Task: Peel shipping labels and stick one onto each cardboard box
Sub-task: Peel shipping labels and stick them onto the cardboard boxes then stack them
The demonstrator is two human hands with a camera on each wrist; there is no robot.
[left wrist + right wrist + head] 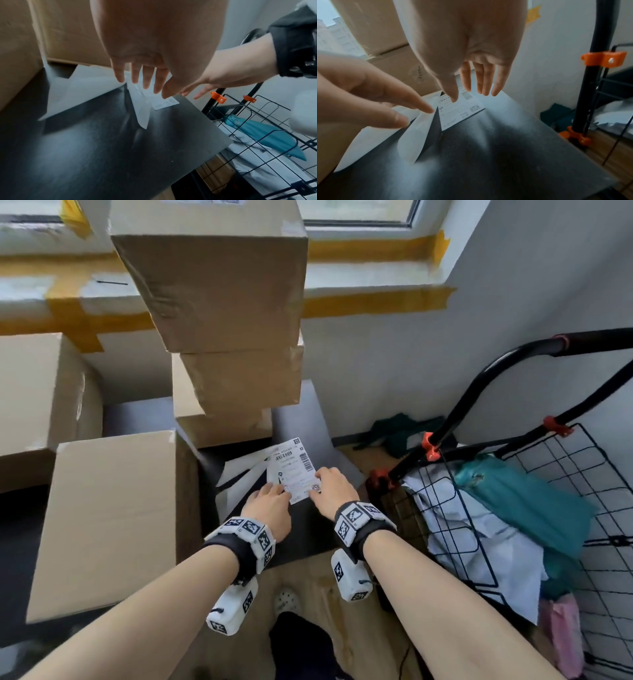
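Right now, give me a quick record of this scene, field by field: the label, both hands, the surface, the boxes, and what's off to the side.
label: shipping label lying printed side up on the dark tabletop
left hand: fingers straight, over the label's near left corner
right hand: fingers straight, over the label's near right corner
backing: white backing sheets lie left of the label
boxes: stacked cardboard boxes behind the label; large cardboard box to the left
side: black wire cart to the right, holding teal and white bags
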